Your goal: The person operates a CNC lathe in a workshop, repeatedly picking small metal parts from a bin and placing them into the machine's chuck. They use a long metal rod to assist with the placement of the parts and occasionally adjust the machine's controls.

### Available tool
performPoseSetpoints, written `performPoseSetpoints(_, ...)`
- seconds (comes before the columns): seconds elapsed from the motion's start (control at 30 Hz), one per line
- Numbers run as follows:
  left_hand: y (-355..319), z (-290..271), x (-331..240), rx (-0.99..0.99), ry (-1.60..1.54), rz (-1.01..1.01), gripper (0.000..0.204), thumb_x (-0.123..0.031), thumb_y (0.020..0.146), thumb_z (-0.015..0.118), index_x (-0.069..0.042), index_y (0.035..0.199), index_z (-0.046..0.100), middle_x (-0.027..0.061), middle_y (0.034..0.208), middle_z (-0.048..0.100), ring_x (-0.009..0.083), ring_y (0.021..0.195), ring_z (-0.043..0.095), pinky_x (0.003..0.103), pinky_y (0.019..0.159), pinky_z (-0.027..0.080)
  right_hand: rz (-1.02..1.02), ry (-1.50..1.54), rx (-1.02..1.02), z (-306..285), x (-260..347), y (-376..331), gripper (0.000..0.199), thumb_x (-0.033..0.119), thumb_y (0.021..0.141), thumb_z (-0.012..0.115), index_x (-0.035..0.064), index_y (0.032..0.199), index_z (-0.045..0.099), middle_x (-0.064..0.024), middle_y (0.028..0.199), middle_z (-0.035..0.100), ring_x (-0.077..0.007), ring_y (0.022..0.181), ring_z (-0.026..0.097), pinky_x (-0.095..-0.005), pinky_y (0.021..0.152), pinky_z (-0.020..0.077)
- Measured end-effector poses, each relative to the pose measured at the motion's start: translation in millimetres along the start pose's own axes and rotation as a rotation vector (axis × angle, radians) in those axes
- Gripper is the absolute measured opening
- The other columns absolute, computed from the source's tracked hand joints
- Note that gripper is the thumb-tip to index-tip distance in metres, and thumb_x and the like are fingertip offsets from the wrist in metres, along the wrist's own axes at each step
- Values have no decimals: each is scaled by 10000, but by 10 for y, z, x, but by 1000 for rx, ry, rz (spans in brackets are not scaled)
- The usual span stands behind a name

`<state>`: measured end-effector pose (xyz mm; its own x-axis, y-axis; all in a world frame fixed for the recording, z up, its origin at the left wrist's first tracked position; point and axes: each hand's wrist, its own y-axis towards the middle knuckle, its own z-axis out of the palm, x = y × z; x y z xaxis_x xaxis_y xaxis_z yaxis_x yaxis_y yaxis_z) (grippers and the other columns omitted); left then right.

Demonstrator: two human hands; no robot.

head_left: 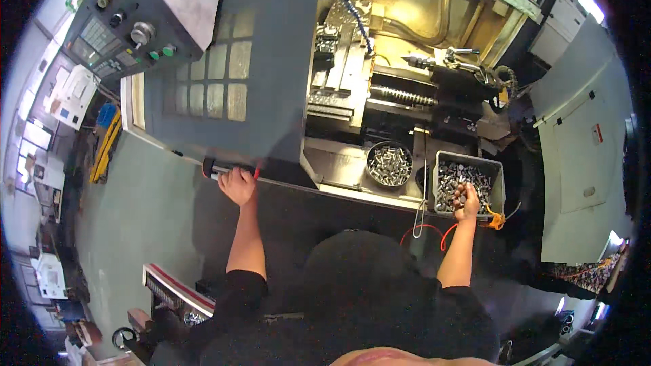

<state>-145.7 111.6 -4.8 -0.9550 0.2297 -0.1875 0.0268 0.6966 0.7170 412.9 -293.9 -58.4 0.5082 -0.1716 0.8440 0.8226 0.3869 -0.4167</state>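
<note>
My left hand (237, 186) has its fingers wrapped over the door handle (213, 169) on the dark sliding door (277, 95) of a lathe. Out to the right, my right hand (466, 202) is at the near side of a grey plastic bin (502, 179), above many small metal cylinders (447, 179). Its fingers are curled, and whatever lies in them is too small to name. Left of the bin, a round container (369, 171) holds more short metal pieces (391, 164). Beyond it, the machine's lit interior shows a pointed tailstock centre (415, 62).
A control panel (112, 44) with knobs and green buttons juts out at upper left. A blue segmented hose (356, 17) hangs inside the machine. An orange air gun (497, 221) and a hooked metal rod (418, 224) are by the bin. A grey cabinet (583, 169) stands right.
</note>
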Motion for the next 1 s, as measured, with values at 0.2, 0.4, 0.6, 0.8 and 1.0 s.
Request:
performPoseSetpoints(0.2, 25, -24, -76, 15, -25, -17, 272, -251, 878, 537, -44, 805, 697, 111, 873, 708, 315, 962, 625, 519, 1127, 351, -46, -64, 0, 81, 50, -139, 201, 231, 960, 669, 161, 1110, 554, -28, 1023, 713, -79, 700, 572, -206, 471, 393)
performPoseSetpoints(0.4, 33, -26, -46, 27, -33, -13, 279, -261, 887, 530, -43, 815, 689, 122, 886, 705, 318, 961, 620, 527, 1125, 355, -111, -45, 52, 167, -36, -100, 179, 146, 953, 680, 160, 1104, 585, -23, 978, 710, -72, 658, 580, -197, 454, 390)
performPoseSetpoints(0.6, 36, 35, -59, 14, -61, -4, 277, -253, 884, 527, -36, 816, 684, 129, 880, 700, 326, 950, 615, 530, 1121, 359, -386, -482, -36, 26, -360, 174, 131, 132, 948, 680, 90, 1054, 614, -52, 924, 706, -87, 658, 574, -232, 518, 442)
performPoseSetpoints(0.8, 15, -5, -2, 21, -2, -6, 256, -240, 876, 538, -38, 825, 688, 133, 867, 697, 332, 944, 614, 532, 1110, 366, -693, -1225, -309, 539, -476, -83, 226, 310, 950, 662, 90, 1003, 669, -161, 836, 715, -364, 764, 693, -456, 659, 511)
performPoseSetpoints(1.0, 56, 32, 36, 11, -33, 18, 249, -231, 875, 534, -43, 829, 690, 120, 855, 697, 332, 922, 612, 540, 1099, 374, -635, -1305, -319, 624, -426, -159, 259, 343, 948, 656, 92, 1012, 667, -159, 853, 721, -368, 774, 695, -459, 665, 512)
